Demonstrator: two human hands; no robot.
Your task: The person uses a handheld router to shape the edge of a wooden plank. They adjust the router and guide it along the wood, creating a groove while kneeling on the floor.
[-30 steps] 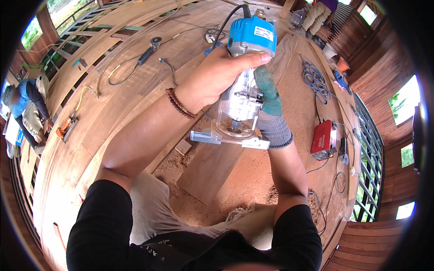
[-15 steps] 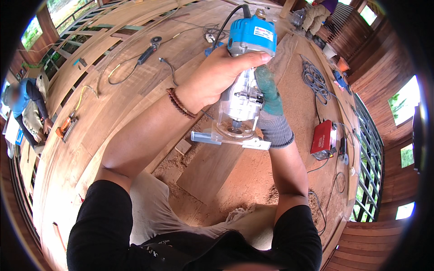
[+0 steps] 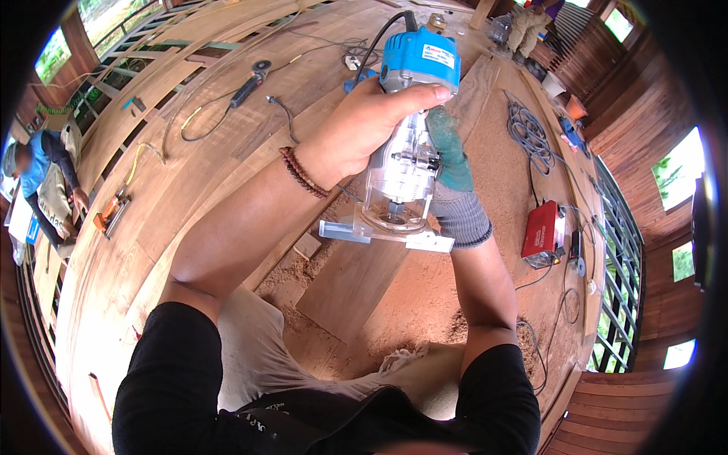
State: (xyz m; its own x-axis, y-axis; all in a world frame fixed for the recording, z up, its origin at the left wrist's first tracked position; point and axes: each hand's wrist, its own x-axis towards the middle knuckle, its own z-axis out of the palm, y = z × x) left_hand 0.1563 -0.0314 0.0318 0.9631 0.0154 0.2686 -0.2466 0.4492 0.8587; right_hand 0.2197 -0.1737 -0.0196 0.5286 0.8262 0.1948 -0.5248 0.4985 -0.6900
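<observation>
A blue and silver trim router (image 3: 413,114) with a clear square base plate (image 3: 388,231) is lifted above a wooden floor. My left hand (image 3: 364,129), bare with a bead bracelet at the wrist, wraps around the router body from the left. My right hand (image 3: 451,171), in a green and grey glove, grips the far side of the router behind it. A black cord runs up from the router's top. Below the base lies a long wooden plank (image 3: 356,280) with sawdust around it.
A red box-shaped tool (image 3: 542,231) and coiled grey cables (image 3: 527,136) lie at the right. An angle grinder (image 3: 250,83) with a cord lies at the upper left. One person crouches at the far left (image 3: 45,178), another at the top right (image 3: 527,23). Window frames line the right wall.
</observation>
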